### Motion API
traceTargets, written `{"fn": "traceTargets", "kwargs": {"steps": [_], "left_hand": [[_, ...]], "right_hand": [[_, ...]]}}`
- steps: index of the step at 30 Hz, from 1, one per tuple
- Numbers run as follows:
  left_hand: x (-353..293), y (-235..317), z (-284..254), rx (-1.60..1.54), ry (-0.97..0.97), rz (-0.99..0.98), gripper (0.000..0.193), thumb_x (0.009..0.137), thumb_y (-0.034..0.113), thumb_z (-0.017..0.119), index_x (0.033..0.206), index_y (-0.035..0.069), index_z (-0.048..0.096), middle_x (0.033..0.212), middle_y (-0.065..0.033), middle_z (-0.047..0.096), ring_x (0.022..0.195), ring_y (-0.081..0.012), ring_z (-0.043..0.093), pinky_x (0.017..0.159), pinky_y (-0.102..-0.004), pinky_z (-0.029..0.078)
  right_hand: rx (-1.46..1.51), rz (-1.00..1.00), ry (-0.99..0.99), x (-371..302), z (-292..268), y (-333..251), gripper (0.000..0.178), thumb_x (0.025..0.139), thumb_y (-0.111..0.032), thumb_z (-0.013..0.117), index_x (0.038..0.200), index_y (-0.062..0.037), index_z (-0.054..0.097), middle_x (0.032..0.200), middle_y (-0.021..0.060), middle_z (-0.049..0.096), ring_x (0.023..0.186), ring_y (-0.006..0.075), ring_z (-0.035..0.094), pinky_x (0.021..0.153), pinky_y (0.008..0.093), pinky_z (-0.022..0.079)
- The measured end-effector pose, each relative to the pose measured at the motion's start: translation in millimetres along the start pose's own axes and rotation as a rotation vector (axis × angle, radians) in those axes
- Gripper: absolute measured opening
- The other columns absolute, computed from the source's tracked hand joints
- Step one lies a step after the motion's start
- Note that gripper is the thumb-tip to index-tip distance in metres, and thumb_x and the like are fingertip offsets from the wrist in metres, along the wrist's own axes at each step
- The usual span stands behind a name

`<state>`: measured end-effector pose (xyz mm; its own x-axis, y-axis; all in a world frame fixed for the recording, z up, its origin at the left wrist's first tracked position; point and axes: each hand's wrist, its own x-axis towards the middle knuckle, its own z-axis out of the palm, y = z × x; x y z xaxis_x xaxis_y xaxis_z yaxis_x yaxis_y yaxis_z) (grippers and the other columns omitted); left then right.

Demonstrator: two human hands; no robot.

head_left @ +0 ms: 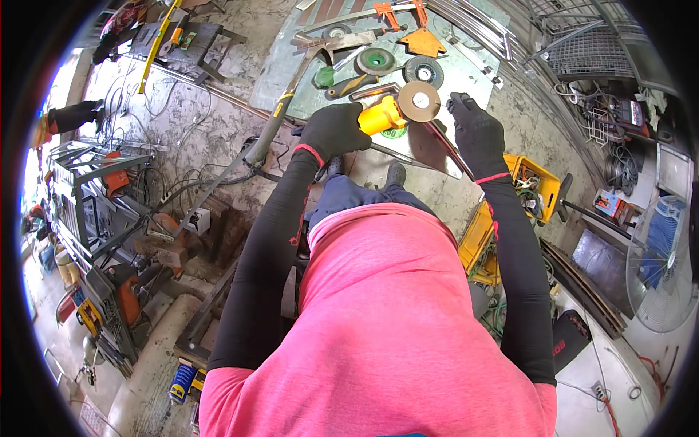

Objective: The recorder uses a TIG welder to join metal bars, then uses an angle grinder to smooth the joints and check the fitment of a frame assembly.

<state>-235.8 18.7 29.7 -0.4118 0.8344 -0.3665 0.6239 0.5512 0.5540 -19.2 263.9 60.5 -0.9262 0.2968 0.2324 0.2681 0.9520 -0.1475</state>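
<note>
My left hand [333, 132], in a black glove, is closed around the body of a yellow angle grinder [380, 116]. A thin brown cutting disc [419, 101] is fitted on the grinder's right end, its flat face turned up. Just right of the disc is my right hand [477, 135], also gloved in black, with its fingers curled in; what they hold, if anything, I cannot make out. A dark, shiny metal bar [448, 146] slants below the disc, beside my right hand. Both hands are over the near side of a pale green work surface [271, 84].
On the surface lie a green abrasive wheel [376, 60], a black disc [424, 72], an orange triangular piece [424, 43], a clamp [397, 14] and a long-handled tool [280, 116]. A yellow crate [547, 191] stands at right, near a fan [659, 262]. Cables and metal frames [87, 197] crowd the left.
</note>
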Motion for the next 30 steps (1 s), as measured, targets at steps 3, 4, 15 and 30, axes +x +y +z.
{"fn": "traceTargets", "kwargs": {"steps": [3, 4, 15, 30], "left_hand": [[-1, 0, 0, -0.005, 0.004, 0.005, 0.053, 0.073, 0.041, 0.082, 0.112, 0.006, 0.074, 0.096, -0.0215, 0.079, 0.093, -0.0418, 0.078, 0.084, -0.0527, 0.060], [-1, 0, 0, -0.007, 0.007, 0.007, 0.053, 0.073, 0.041, 0.082, 0.112, 0.006, 0.074, 0.096, -0.0215, 0.079, 0.093, -0.0418, 0.078, 0.084, -0.0527, 0.060], [-1, 0, 1, -0.017, 0.012, 0.002, 0.053, 0.072, 0.040, 0.082, 0.112, 0.006, 0.074, 0.096, -0.0216, 0.079, 0.094, -0.0417, 0.078, 0.084, -0.0521, 0.060], [0, 2, -3, 0.016, -0.021, -0.012, 0.055, 0.074, 0.042, 0.083, 0.114, 0.005, 0.074, 0.100, -0.0219, 0.079, 0.097, -0.0415, 0.077, 0.087, -0.0517, 0.060]], "right_hand": [[-0.022, -0.003, -0.032, 0, -1, 0, 0.029, 0.101, -0.011, 0.066, 0.128, -0.0134, 0.076, 0.129, 0.0112, 0.079, 0.097, 0.0350, 0.080, 0.081, 0.0454, 0.065], [-0.032, -0.003, -0.045, 1, -2, 0, 0.030, 0.100, -0.010, 0.066, 0.128, -0.0133, 0.076, 0.129, 0.0114, 0.079, 0.098, 0.0350, 0.079, 0.082, 0.0456, 0.065], [0.035, -0.012, -0.023, 5, -10, 1, 0.034, 0.094, -0.003, 0.064, 0.125, -0.0097, 0.075, 0.130, 0.0131, 0.077, 0.105, 0.0351, 0.078, 0.087, 0.0456, 0.065], [0.042, 0.087, 0.113, -7, 9, -5, 0.027, 0.095, -0.008, 0.070, 0.119, -0.0156, 0.079, 0.123, 0.0086, 0.080, 0.102, 0.0329, 0.079, 0.086, 0.0442, 0.064]]}}
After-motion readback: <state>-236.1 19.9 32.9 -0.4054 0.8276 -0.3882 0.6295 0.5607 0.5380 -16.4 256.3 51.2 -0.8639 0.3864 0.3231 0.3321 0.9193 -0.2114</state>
